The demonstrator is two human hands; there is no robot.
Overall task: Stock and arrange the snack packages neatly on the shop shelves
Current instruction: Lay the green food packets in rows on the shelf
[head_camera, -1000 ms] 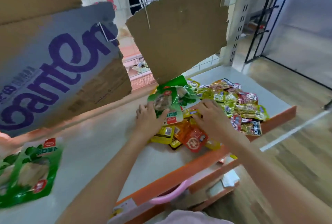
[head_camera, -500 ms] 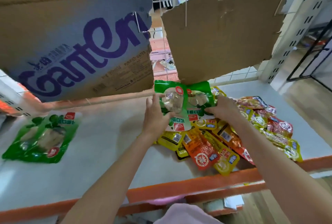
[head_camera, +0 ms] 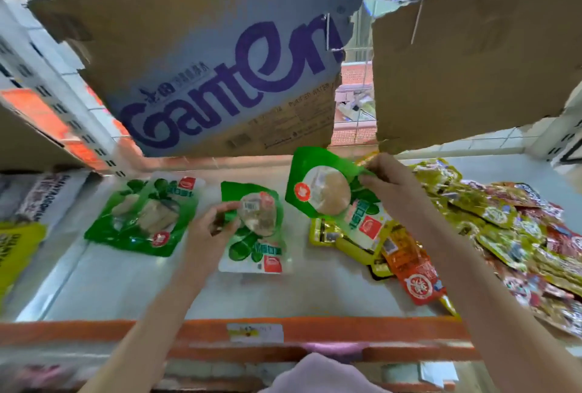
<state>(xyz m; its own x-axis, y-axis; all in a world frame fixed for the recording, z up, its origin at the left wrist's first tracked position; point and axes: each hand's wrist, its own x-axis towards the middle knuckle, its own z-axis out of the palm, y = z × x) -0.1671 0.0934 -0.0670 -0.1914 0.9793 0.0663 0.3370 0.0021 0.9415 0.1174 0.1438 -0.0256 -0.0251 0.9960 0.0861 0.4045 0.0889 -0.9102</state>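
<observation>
While the left hand (head_camera: 214,225) grips the left edge of a green snack pack (head_camera: 255,228), that pack lies flat on the pale shelf (head_camera: 126,285), with the thumb over its clear window and the fingers curled at its side. The right hand (head_camera: 382,178) pinches the upper right corner of a second green pack (head_camera: 327,194) and holds it tilted, its top raised toward the back of the shelf and its lower end over the edge of a heap of small packets (head_camera: 491,222). A third green pack (head_camera: 145,216) lies flat on the shelf to the left, apart from both hands and just beside the one under the left hand. The heap spreads over the right part of the shelf, yellow, orange and red packets overlapping one another; an orange packet (head_camera: 419,279) with a round white mark lies at its near edge. At the far left a yellow bag (head_camera: 15,254) reaches into view, with a grey printed bag behind it. An orange rail (head_camera: 362,329) runs along the front of the shelf and carries a small white label (head_camera: 255,331). Above the shelf hangs a cardboard box flap (head_camera: 226,77) with large purple lettering, and to its right a plain brown cardboard sheet (head_camera: 472,61) with a torn edge. Both bare forearms reach in from below
</observation>
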